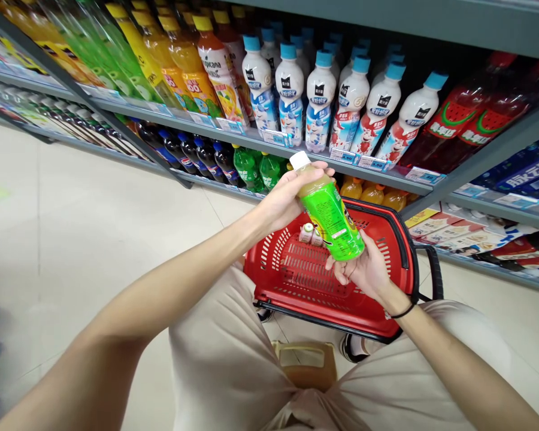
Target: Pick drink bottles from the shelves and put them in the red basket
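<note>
A green-labelled drink bottle with a white cap is tilted between my two hands, above a red shopping basket. My left hand is wrapped round the bottle's neck and shoulder, just below the cap. The base of the bottle rests against the fingers and palm of my right hand, which wears a dark band at the wrist. Down in the basket lie small pale bottles, partly hidden behind the green one.
Ahead, a shelf edge carries white blue-capped bottles, orange juice bottles and red watermelon-drink bottles. Cola bottles fill the lower shelf. The basket's black handle sticks out right. A tan stool stands between my legs.
</note>
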Action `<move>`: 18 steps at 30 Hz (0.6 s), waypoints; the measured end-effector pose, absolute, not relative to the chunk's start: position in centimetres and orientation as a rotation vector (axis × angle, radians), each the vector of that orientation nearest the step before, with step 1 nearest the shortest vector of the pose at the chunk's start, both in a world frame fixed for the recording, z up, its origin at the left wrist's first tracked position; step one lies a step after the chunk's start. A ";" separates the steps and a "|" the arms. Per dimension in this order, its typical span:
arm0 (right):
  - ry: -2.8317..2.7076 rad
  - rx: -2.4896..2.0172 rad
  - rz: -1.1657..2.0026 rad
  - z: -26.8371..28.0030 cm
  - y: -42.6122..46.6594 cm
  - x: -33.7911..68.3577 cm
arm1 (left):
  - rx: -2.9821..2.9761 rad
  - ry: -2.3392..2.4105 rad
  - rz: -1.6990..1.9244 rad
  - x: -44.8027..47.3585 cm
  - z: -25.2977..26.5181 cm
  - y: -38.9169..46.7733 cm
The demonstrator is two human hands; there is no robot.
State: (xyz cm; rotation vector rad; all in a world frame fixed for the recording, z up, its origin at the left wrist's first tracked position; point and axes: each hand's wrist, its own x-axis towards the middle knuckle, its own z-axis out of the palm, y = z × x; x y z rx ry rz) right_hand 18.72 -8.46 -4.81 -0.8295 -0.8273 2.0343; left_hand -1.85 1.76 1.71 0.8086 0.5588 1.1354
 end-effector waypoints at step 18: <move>-0.840 -0.784 1.966 -4.8 -8.4 18.6 | 0.764 0.665 1.151 -2.0 1.9 2.4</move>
